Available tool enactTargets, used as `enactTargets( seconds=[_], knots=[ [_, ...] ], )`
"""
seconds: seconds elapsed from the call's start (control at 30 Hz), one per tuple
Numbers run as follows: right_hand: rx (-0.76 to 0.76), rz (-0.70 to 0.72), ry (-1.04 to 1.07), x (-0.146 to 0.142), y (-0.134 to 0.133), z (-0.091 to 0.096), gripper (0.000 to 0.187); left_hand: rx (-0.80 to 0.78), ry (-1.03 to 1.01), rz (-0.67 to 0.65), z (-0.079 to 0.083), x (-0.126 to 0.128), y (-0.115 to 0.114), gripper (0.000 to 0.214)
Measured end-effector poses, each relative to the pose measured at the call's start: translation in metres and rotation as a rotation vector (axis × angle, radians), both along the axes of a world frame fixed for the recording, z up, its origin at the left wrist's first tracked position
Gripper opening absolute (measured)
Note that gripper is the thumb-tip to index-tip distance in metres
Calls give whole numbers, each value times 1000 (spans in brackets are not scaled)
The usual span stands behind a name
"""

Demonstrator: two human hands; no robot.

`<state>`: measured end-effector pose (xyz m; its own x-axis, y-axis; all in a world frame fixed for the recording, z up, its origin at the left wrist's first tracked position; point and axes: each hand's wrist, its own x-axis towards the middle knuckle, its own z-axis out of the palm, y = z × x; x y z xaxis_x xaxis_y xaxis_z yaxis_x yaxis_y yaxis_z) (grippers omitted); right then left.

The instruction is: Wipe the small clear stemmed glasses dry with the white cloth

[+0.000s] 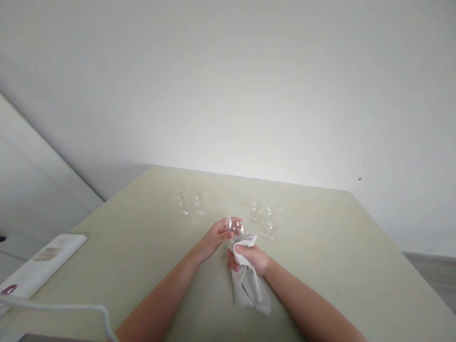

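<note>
My left hand [216, 237] is closed around a small clear stemmed glass [234, 225], held above the pale green table [141, 248]. Right beside it, my right hand [250, 256] grips a white cloth [250, 285] whose upper end touches the glass while the rest hangs down to the tabletop. Two clear glasses [189, 198] stand at the back left of the table. A group of clear glasses [268, 218] stands at the back right, just beyond my hands.
A flat white box [38, 268] lies at the table's left edge. A white cable [56, 307] loops across the near left corner. A plain white wall [231, 90] rises behind the table. Grey floor [440, 281] shows at the right.
</note>
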<state>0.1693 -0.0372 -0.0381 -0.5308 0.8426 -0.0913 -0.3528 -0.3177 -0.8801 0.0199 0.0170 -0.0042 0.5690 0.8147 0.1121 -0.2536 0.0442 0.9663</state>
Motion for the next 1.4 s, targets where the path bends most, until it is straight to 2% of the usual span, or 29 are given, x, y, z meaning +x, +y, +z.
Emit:
enactTargets(
  seconds=[0.07, 0.13, 0.17, 0.2, 0.3, 0.33, 0.37, 0.43, 0.5, 0.53, 0.63, 0.7, 0.83, 0.93, 1.1, 1.2, 1.27, 1.3, 1.4],
  knots=[
    [47, -257, -84, -4, 0, 0, 46, 38, 38, 73, -2, 1, 2, 65],
    [88, -403, -112, -7, 0, 0, 42, 71, 56, 170, -5, 2, 4, 62],
    [86, -392, -99, -7, 1, 0, 41, 75, 54, 187, -6, 2, 4, 61],
    [63, -313, -71, -5, 1, 1, 42, 68, 46, 174, -7, 2, 4, 60],
    [-24, 0, 30, 1, 1, 4, 48, 13, 1, 47, -8, 2, 4, 61],
    [-24, 9, 36, 2, 1, 4, 49, 6, -9, 18, -8, 2, 3, 62],
    [-3, -64, 17, 1, 0, 4, 47, 13, -12, 9, -8, 2, 3, 63],
    [25, -255, -42, -3, 0, 5, 43, 61, 11, 48, -9, 2, 3, 66],
    [28, -299, -45, -7, -1, 5, 43, 103, 48, 99, -9, 2, 3, 69],
    [17, -245, -16, -8, -2, 6, 43, 107, 57, 102, -8, 1, 3, 69],
    [-54, 34, 152, -5, -3, 9, 44, 66, 25, 23, -5, -2, 2, 71],
    [-98, 93, 248, -1, -3, 10, 45, 65, -20, 29, -1, -6, 3, 72],
    [-192, -109, 230, -2, 2, 7, 42, 185, -15, 255, 5, -15, 8, 70],
    [-200, -236, 189, -7, 6, 4, 38, 323, 96, 327, 10, -17, 7, 71],
    [-184, -296, 202, -13, 9, 3, 39, 511, 276, 401, 19, -13, -6, 71],
    [-176, -317, 214, -11, 7, 4, 42, 634, 344, 472, 23, -16, -6, 70],
    [-176, -247, 163, -8, 3, 5, 42, 658, 346, 543, 23, -19, 0, 70],
    [-169, -161, 109, -6, 0, 6, 41, 649, 339, 572, 22, -21, 3, 70],
    [-92, 266, -110, -2, -10, 8, 34, 575, 331, 546, 17, -19, 7, 72]
  ],
)
